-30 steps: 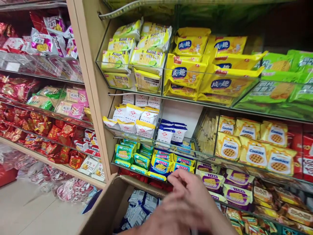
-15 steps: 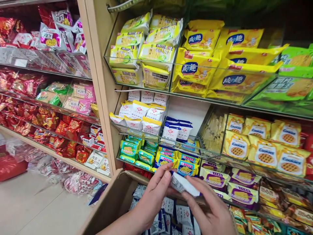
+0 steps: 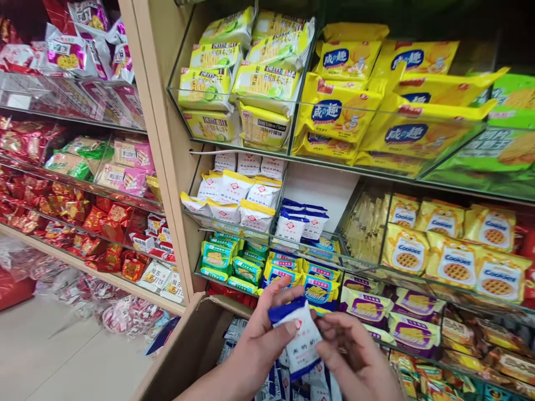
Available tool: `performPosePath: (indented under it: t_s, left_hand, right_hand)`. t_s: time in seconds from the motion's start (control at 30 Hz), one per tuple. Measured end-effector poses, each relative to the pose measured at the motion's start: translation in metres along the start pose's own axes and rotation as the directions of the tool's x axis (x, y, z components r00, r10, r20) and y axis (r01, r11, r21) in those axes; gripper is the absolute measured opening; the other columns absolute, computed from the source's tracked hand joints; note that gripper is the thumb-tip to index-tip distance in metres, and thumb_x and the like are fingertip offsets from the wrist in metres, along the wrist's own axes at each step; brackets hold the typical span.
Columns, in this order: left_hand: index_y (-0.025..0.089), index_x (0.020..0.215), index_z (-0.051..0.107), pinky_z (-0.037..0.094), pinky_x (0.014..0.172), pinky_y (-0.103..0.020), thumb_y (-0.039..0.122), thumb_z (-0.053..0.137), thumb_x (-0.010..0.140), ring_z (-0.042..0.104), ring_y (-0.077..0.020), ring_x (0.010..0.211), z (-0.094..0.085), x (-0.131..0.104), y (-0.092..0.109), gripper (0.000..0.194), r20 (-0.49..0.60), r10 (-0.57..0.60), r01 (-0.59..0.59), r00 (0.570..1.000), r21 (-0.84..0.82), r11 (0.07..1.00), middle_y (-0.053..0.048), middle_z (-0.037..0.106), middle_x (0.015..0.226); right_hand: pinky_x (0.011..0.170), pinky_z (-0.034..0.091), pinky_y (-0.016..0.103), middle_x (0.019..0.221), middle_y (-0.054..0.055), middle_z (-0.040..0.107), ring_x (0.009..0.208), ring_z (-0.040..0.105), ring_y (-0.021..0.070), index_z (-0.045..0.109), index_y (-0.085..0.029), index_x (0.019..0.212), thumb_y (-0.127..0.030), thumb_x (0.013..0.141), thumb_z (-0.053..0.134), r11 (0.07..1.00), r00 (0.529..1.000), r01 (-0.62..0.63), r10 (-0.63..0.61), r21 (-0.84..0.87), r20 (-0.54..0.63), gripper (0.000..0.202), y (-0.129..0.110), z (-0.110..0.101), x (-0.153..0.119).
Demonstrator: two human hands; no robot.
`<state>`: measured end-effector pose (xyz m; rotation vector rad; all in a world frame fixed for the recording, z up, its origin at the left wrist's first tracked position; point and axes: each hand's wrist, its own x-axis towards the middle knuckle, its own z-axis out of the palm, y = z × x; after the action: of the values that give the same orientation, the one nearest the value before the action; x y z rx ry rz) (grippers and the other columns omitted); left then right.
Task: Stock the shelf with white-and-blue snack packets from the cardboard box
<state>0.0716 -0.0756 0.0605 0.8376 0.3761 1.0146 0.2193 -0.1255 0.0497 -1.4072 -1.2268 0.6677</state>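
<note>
A small white snack packet with blue ends (image 3: 303, 350) is held upright, its printed front towards me. My left hand (image 3: 259, 337) grips it, thumb across the front near the upper left and fingers behind. At its right edge my right hand (image 3: 357, 353) closes with the thumb and bent fingers. Below both hands is an open cardboard box (image 3: 179, 362) with several similar packets (image 3: 271, 384) lying loose inside. Just above, matching blue-edged packets (image 3: 295, 225) stand in a clear shelf compartment, with bare space behind and to their right.
White packets with yellow edges (image 3: 236, 186) fill the compartment to the left. Green and blue-yellow packs (image 3: 246, 271) lie one shelf lower, cookie packs (image 3: 455, 256) to the right. Yellow packs (image 3: 326, 108) sit above, behind a glass edge. A wooden upright (image 3: 154, 122) divides the shelving.
The packet has turned from a tilted, nearly sideways position to upright with its front facing me. My left thumb now lies across it. The view has shifted slightly.
</note>
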Motion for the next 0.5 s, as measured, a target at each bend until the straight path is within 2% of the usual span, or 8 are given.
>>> performPosePath:
  t_s: [0.07, 0.2, 0.27, 0.3, 0.37, 0.43, 0.5]
  left_hand:
    - [0.034, 0.117, 0.046, 0.039, 0.091, -0.035, 0.018, 0.059, 0.076, 0.044, -0.0224, 0.115, -0.002, -0.002, -0.004, 0.045, 0.071, 0.021, -0.029, 0.997, 0.116, 0.993, -0.002, 0.041, 0.133]
    - [0.037, 0.123, 0.038, 0.036, 0.097, -0.036, 0.028, 0.058, 0.077, 0.034, -0.0229, 0.123, -0.001, -0.009, 0.001, 0.05, 0.163, 0.123, -0.162, 0.979, 0.258, 0.952, 0.0, 0.033, 0.138]
    - [0.036, 0.124, 0.036, 0.036, 0.096, -0.036, 0.035, 0.056, 0.078, 0.033, -0.0241, 0.123, -0.004, -0.01, 0.008, 0.05, 0.123, 0.214, -0.243, 0.969, 0.324, 0.914, -0.001, 0.034, 0.137]
    - [0.035, 0.123, 0.037, 0.038, 0.095, -0.035, 0.037, 0.053, 0.08, 0.035, -0.024, 0.122, -0.007, -0.01, 0.012, 0.046, 0.085, 0.251, -0.264, 0.964, 0.392, 0.881, -0.002, 0.035, 0.136]
    - [0.032, 0.119, 0.042, 0.04, 0.092, -0.033, 0.034, 0.047, 0.083, 0.041, -0.0224, 0.118, -0.018, -0.006, 0.018, 0.036, 0.037, 0.301, -0.261, 0.953, 0.606, 0.751, -0.004, 0.042, 0.13]
    - [0.028, 0.113, 0.047, 0.039, 0.093, -0.033, 0.028, 0.046, 0.084, 0.044, -0.0204, 0.113, -0.036, 0.0, 0.02, 0.029, 0.083, 0.312, -0.242, 0.947, 0.821, 0.517, -0.005, 0.05, 0.121]
    - [0.026, 0.106, 0.052, 0.037, 0.094, -0.036, 0.025, 0.045, 0.082, 0.046, -0.02, 0.111, -0.055, 0.007, 0.019, 0.024, 0.182, 0.281, -0.254, 0.942, 0.936, 0.244, -0.005, 0.054, 0.115]
  right_hand:
    - [0.064, 0.047, 0.023, 0.091, 0.003, 0.065, 0.076, 0.059, 0.0172, 0.057, -0.023, 0.101, -0.045, 0.066, 0.061, 0.999, 0.997, 0.011, -0.007, -0.042, 0.08, 0.042, -0.006, 0.005, 0.003]
    - [0.069, 0.048, 0.023, 0.097, 0.002, 0.064, 0.084, 0.059, 0.0189, 0.061, -0.026, 0.094, -0.04, 0.066, 0.062, 0.983, 0.952, 0.042, 0.015, -0.181, 0.305, 0.031, -0.03, -0.001, 0.012]
    - [0.071, 0.049, 0.025, 0.094, 0.003, 0.064, 0.084, 0.06, 0.0189, 0.059, -0.025, 0.092, -0.04, 0.068, 0.061, 0.978, 0.95, 0.088, -0.026, -0.188, 0.31, 0.029, -0.047, -0.012, 0.026]
    - [0.07, 0.049, 0.026, 0.092, 0.003, 0.064, 0.082, 0.06, 0.0186, 0.057, -0.024, 0.094, -0.041, 0.069, 0.06, 0.976, 0.965, 0.112, -0.062, -0.186, 0.256, 0.03, -0.056, -0.018, 0.036]
    - [0.064, 0.049, 0.028, 0.09, 0.004, 0.064, 0.075, 0.06, 0.0182, 0.051, -0.024, 0.1, -0.045, 0.069, 0.059, 0.963, 0.986, 0.167, -0.158, -0.21, 0.061, 0.037, -0.073, -0.029, 0.064]
    - [0.063, 0.049, 0.03, 0.092, 0.004, 0.062, 0.075, 0.06, 0.0188, 0.043, -0.025, 0.107, -0.043, 0.07, 0.058, 0.923, 0.965, 0.211, -0.249, -0.321, -0.082, 0.044, -0.086, -0.035, 0.097]
    - [0.065, 0.047, 0.031, 0.091, 0.005, 0.062, 0.077, 0.059, 0.0198, 0.04, -0.023, 0.108, -0.036, 0.072, 0.057, 0.819, 0.973, 0.152, -0.222, -0.554, -0.062, 0.042, -0.093, -0.033, 0.13]
